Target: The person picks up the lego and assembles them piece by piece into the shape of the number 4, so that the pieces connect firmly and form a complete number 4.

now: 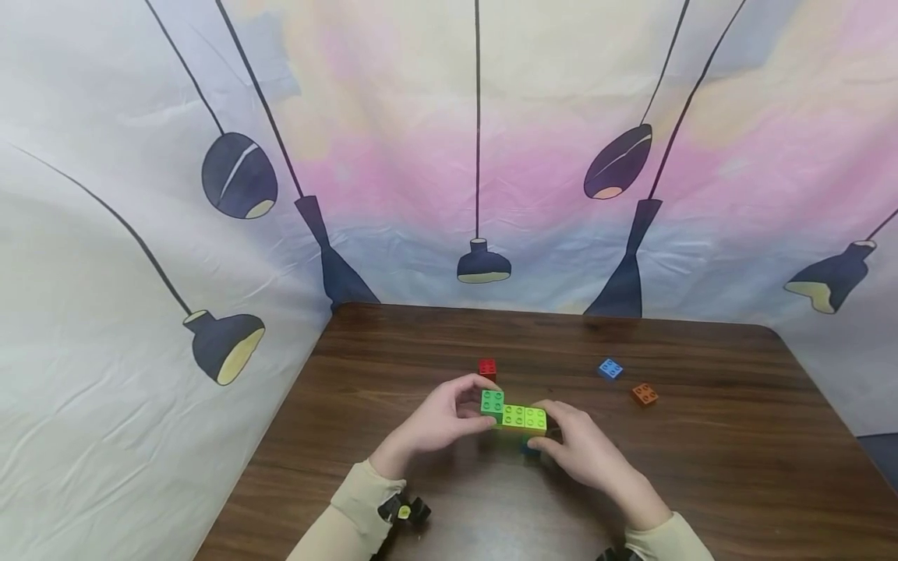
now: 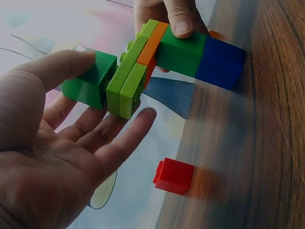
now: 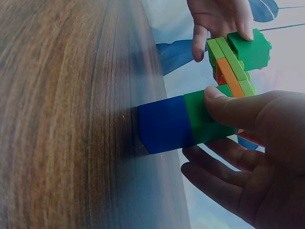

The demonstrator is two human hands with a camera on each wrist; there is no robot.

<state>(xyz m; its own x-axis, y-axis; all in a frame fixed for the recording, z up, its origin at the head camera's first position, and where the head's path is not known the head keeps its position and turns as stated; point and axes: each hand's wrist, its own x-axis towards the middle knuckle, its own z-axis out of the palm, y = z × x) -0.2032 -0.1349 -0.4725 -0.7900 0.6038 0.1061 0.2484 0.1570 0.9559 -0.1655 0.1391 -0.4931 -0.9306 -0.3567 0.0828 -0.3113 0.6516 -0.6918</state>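
With our left hand [image 1: 436,421] we pinch the upper green block [image 1: 493,402], fingers partly spread; our right hand [image 1: 588,448] grips the lower green block [image 3: 198,117], joined above the blue block [image 3: 165,125].

- No readable text, brand, number or sign in any view.
- Joined bricks [image 1: 519,418]: no legible lettering; stud tops too small to tell.
- Wall cloth [image 1: 400,164]: printed lamps, no letters.
- Left wrist device [image 1: 404,511]: yellow spot, too small to read.
- Tabletop [image 1: 708,467]: nothing legible.
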